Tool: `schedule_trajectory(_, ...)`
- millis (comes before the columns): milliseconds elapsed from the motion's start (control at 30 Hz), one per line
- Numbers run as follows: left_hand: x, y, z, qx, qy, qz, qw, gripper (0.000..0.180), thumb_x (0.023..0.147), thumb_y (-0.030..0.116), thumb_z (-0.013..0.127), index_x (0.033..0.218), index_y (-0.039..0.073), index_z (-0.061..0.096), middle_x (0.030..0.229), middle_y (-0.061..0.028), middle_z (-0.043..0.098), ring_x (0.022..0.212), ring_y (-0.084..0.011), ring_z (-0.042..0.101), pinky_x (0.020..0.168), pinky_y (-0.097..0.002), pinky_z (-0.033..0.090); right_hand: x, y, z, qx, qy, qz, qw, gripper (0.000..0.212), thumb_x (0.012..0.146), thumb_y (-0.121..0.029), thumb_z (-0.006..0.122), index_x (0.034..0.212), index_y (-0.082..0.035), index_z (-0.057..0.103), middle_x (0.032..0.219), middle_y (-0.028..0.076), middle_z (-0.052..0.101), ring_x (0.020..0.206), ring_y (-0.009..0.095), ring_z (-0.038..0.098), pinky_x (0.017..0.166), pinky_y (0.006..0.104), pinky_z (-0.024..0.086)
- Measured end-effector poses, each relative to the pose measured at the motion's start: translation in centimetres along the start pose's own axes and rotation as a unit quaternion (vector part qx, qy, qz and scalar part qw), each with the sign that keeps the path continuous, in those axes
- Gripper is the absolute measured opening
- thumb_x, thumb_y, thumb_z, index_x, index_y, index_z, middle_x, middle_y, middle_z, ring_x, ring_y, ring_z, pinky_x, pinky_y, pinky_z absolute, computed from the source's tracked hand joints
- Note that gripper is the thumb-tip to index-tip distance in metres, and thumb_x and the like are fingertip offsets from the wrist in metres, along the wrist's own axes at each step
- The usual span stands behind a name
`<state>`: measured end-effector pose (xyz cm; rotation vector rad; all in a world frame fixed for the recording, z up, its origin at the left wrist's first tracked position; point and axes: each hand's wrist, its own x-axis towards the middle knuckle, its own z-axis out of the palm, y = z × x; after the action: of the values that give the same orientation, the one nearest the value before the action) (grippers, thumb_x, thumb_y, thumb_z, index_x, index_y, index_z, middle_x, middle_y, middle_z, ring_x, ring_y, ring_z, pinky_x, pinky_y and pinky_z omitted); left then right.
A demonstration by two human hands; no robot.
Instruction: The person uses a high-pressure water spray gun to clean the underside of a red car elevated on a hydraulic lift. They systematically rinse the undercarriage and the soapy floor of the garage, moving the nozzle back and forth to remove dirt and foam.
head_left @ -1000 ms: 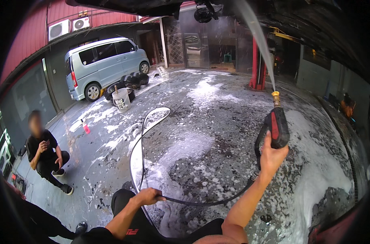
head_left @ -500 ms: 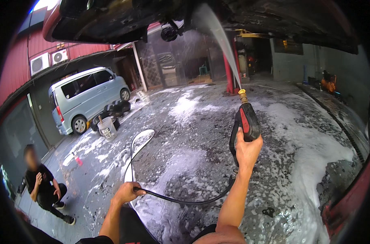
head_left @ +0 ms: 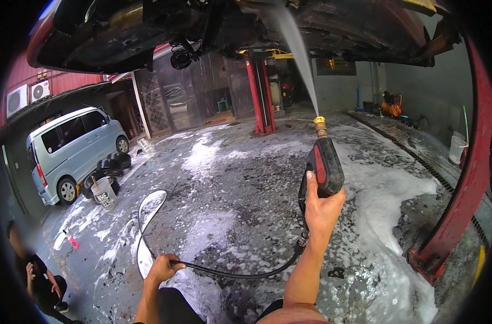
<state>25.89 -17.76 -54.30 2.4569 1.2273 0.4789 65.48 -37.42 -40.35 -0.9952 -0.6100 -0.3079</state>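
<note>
My right hand (head_left: 324, 210) is wrapped round the grip of a black and red pressure washer gun (head_left: 326, 167), held upright with its yellow nozzle pointing up. A white water jet (head_left: 300, 54) shoots from it against the dark underside of a raised car (head_left: 343, 38). From the bottom of the gun a black hose (head_left: 246, 274) sags across to my left hand (head_left: 164, 269), whose fingers are closed round it. Beyond that hand the hose loops over the wet floor.
White foam (head_left: 375, 216) covers much of the floor. Red lift posts (head_left: 261, 97) stand ahead and at right (head_left: 451, 216). At left are a light blue van (head_left: 76, 146), tyres (head_left: 113, 164), a bucket (head_left: 104, 193), a pink bottle (head_left: 71, 240) and a crouching person (head_left: 41, 281).
The view has swung right, so the van and the crouching person sit farther left and the right lift post shows more. The water jet still runs, and both hands keep their holds.
</note>
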Motion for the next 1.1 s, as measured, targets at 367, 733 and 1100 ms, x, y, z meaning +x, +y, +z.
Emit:
schedule_trajectory(367, 0.1, -2.6, 1.2, -0.052, 0.063, 0.059, 0.995, 0.044, 0.073, 0.038, 0.086, 0.085, -0.002, 0.071, 0.077, -0.0157, 0.070, 0.072, -0.0278, 0.069, 0.065, -0.0370, 0.053, -3.9, -4.1, 2.6, -0.092, -0.098, 0.000, 0.991, 0.049, 0.086, -0.016, 0.076, 0.127, 0.003, 0.056, 0.087, 0.013, 0.069, 0.079, 0.018, 0.066, 0.073, 0.0317, 0.051)
schedule_trajectory(733, 5.2, 0.4, 1.0, -0.115, 0.099, 0.186, 0.971, 0.036, 0.075, 0.030, 0.083, 0.085, -0.001, 0.069, 0.078, -0.0129, 0.066, 0.072, -0.0293, 0.065, 0.066, -0.0371, 0.050, -3.7, -9.4, 2.6, -0.152, -0.061, -0.110, 0.980, 0.035, 0.086, -0.018, 0.077, 0.111, 0.003, 0.062, 0.089, 0.010, 0.067, 0.080, 0.015, 0.059, 0.079, 0.0301, 0.048)
schedule_trajectory(1100, 5.7, 3.2, 2.1, -0.223, 0.108, 0.130, 0.960, 0.033, 0.082, 0.029, 0.078, 0.089, -0.002, 0.069, 0.076, -0.0164, 0.065, 0.065, -0.0278, 0.061, 0.062, -0.0362, 0.047, 7.6, -15.4, 10.8, -0.323, -0.021, -0.227, 0.919, 0.039, 0.084, -0.027, 0.075, 0.109, 0.000, 0.063, 0.099, 0.022, 0.069, 0.095, 0.041, 0.066, 0.082, 0.0428, 0.049)
